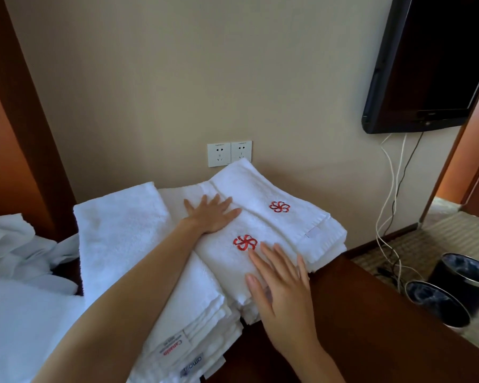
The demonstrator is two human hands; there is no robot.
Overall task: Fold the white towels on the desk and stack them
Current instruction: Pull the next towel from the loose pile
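A stack of folded white towels (282, 230) with red flower emblems lies on the dark wooden desk (371, 313), against the wall. My left hand (212, 214) rests flat, fingers spread, on the far left part of the top towel. Flat on the stack's near edge, just below one red emblem, lies my right hand (280, 283). Neither hand grips anything. To the left lies another pile of folded white towels (138, 244) with labels at its near end.
Crumpled white linen (17, 244) lies at the far left. Two wall sockets (229, 153) sit behind the stack. A wall-mounted TV (432, 64) hangs at the upper right with cables dangling. Two dark bins (454, 291) stand on the floor to the right of the desk.
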